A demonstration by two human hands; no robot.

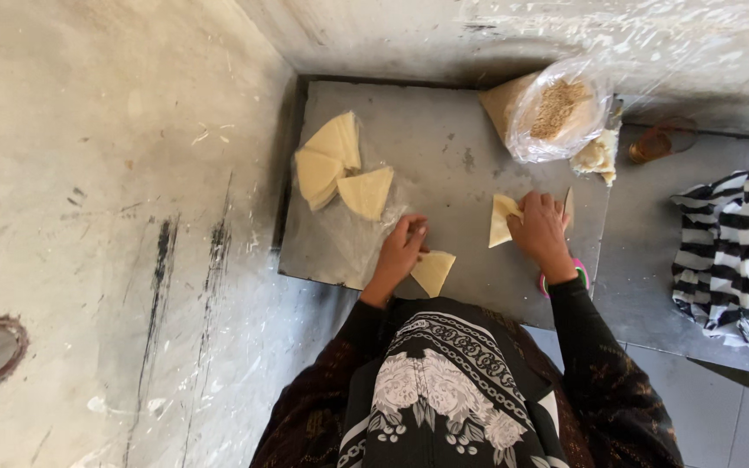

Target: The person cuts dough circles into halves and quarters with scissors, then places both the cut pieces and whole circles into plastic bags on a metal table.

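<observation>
Grey concrete walls close in on us, with a metal slab [444, 173] lying on the floor ahead. On its far left a stack of pale dough triangles [340, 169] rests on clear plastic. Nearer, our left hand [402, 251] has its fingers curled together, their tips touching the slab just beside a loose triangle [434, 271] at the near edge. To the right, our right hand [539, 230] lies palm down, fingers together, pressing on a folded piece [501, 218] of dough. A knife tip [568, 201] shows just past that hand. At the slab's far right corner sits a bag [556, 108] of brown crumbs, pale lumps [595, 156] beside it. Well to the right lies a striped cloth [734, 251].
</observation>
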